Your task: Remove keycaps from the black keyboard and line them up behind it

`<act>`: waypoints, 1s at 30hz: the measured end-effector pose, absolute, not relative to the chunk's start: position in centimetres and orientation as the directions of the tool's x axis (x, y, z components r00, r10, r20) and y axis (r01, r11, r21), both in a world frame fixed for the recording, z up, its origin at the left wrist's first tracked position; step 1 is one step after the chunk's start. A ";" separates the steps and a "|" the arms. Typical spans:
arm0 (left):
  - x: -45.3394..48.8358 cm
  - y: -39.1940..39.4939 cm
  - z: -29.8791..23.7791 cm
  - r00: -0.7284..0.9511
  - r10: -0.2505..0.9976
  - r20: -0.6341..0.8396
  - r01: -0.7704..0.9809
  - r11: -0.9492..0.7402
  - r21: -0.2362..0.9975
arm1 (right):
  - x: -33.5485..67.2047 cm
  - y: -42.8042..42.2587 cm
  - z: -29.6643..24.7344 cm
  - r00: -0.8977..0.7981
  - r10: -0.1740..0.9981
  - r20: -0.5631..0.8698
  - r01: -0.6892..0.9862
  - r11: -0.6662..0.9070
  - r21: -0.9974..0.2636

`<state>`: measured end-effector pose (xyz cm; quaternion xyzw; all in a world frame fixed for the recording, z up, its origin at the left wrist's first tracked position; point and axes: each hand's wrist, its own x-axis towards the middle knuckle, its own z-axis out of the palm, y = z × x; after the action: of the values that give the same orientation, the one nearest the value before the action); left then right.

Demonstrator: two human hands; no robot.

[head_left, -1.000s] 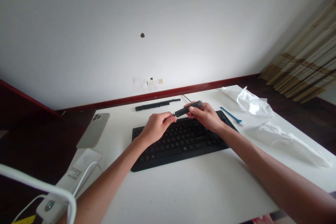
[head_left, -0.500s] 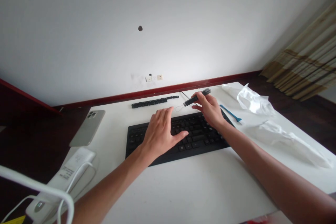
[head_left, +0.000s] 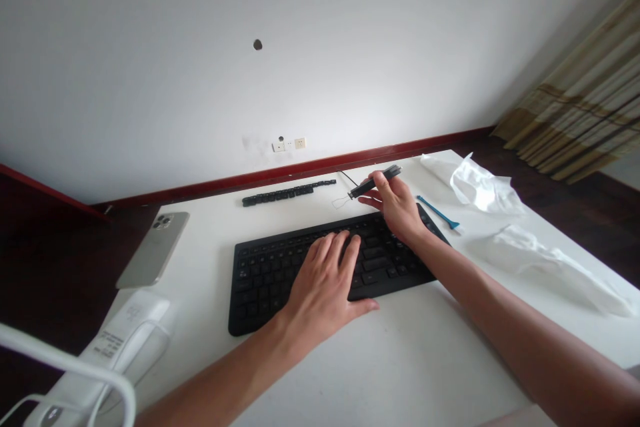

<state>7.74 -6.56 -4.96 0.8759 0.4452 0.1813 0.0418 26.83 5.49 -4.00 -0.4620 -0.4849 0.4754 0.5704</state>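
Observation:
A black keyboard (head_left: 270, 273) lies on the white table. My left hand (head_left: 327, 273) rests on its front middle part, fingers stretched out and the thumb past the front edge. Over the keyboard's back right part, my right hand (head_left: 393, 203) is closed round the black handle of a wire keycap puller (head_left: 373, 183). The puller's thin wire loops point left and hang free behind the keyboard. Loose black keycaps (head_left: 285, 194) stand in rows near the table's back edge. My hands hide part of the keys.
On the left lie a phone (head_left: 155, 250) and a white power strip (head_left: 107, 353) with white cables. To the right are a blue brush (head_left: 437, 211) and two crumpled white plastic bags (head_left: 483, 183). A wall (head_left: 320, 67) rises behind the table (head_left: 350, 360).
My left hand has come down and right onto the keyboard from above it. My right hand keeps the keycap puller in nearly the same place. The view has shifted slightly.

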 end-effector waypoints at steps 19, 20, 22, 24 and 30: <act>8.0 -6.0 -4.6 0.510 0.826 0.239 0.742 -0.563 0.364 | 27.1 5.3 -3.2 -0.051 0.983 0.174 0.000 0.174 -0.985; 8.0 -6.0 -4.6 0.510 0.826 0.241 0.742 -0.564 0.363 | 27.1 5.3 -3.2 -0.054 0.984 0.172 0.004 0.173 -0.985; 8.0 -6.0 -4.6 0.513 0.824 0.240 0.743 -0.566 0.357 | 26.9 5.3 -3.3 -0.054 0.984 0.170 0.014 0.171 -0.985; 7.9 -5.9 -4.6 0.520 0.822 0.233 0.743 -0.569 0.353 | 27.0 5.4 -3.1 -0.034 0.981 0.190 0.031 0.191 -0.981; 7.8 -5.9 -4.3 0.528 0.822 0.212 0.743 -0.568 0.354 | 29.0 4.8 0.1 -0.059 0.933 0.354 0.308 0.355 -0.883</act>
<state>7.82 -5.94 -4.33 0.8671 0.4513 0.1799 0.1104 29.04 4.80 0.09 -0.4730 -0.6562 0.3145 0.4967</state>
